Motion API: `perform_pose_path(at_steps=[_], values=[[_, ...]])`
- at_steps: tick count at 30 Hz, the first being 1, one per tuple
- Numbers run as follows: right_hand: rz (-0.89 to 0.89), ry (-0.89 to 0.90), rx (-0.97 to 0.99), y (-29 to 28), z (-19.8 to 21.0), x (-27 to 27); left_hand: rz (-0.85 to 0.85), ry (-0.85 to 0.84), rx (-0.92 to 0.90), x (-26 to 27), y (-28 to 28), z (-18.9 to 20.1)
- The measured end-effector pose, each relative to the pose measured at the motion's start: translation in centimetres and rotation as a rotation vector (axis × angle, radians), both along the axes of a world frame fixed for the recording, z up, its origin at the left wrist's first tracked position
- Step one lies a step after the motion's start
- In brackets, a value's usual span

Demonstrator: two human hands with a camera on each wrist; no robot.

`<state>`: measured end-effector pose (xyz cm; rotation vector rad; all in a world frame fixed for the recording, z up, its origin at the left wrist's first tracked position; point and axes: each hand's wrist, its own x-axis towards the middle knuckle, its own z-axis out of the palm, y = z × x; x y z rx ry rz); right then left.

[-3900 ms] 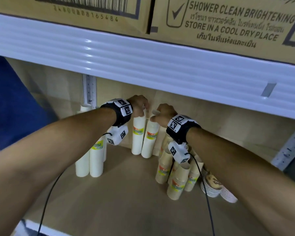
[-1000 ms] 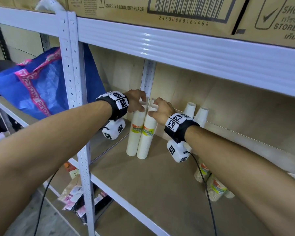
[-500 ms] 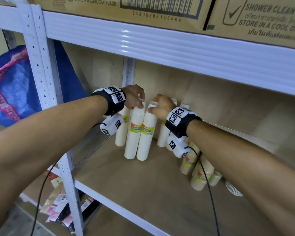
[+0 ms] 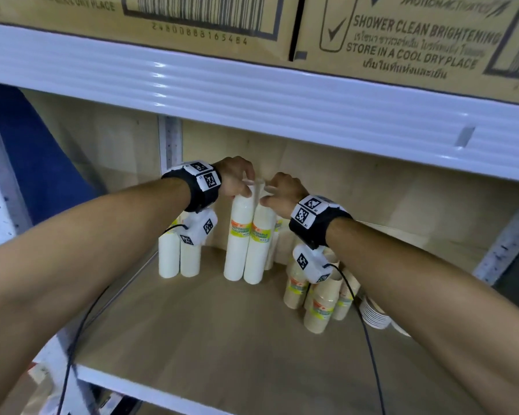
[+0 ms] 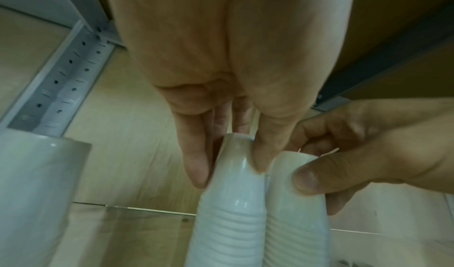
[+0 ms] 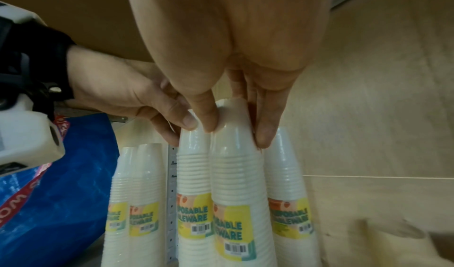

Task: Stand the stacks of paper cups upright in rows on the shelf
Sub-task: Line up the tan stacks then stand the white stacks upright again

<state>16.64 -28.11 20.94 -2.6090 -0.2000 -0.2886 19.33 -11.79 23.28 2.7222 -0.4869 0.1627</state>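
Two tall white cup stacks stand side by side mid-shelf, bases on the board. My left hand (image 4: 237,179) grips the top of the left stack (image 4: 236,244), thumb and fingers round its top cup (image 5: 236,174). My right hand (image 4: 277,194) grips the top of the right stack (image 4: 259,250), fingers down both sides (image 6: 236,154). In the right wrist view the left hand (image 6: 147,104) pinches the neighbouring stack (image 6: 194,154). The two stacks touch along their sides.
Two more white stacks (image 4: 179,257) stand at the left by the rear post, another (image 6: 286,183) behind the held pair. Brown cup stacks (image 4: 318,307) and a lying pile of cups (image 4: 375,316) sit at the right. Wooden shelf board (image 4: 222,339); low white beam (image 4: 252,97) overhead; blue bag (image 4: 42,163) left.
Both hands keep hold of the same two stack tops. The head view has swung right and dipped; the held pair stands a little straighter, right of the left pair.
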Motion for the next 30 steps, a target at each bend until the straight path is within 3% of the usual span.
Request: perform_pose_path(at_steps=[16,30], values=[[-0.07,0.04,-0.002,-1.8,-1.3,2.6,-0.039,-0.022,0.022,4.0,-1.8,-1.9],[-0.095,0.055,-0.017,-1.9,-1.6,3.3,-0.075,0.042,-0.024,4.5,-2.2,-2.2]])
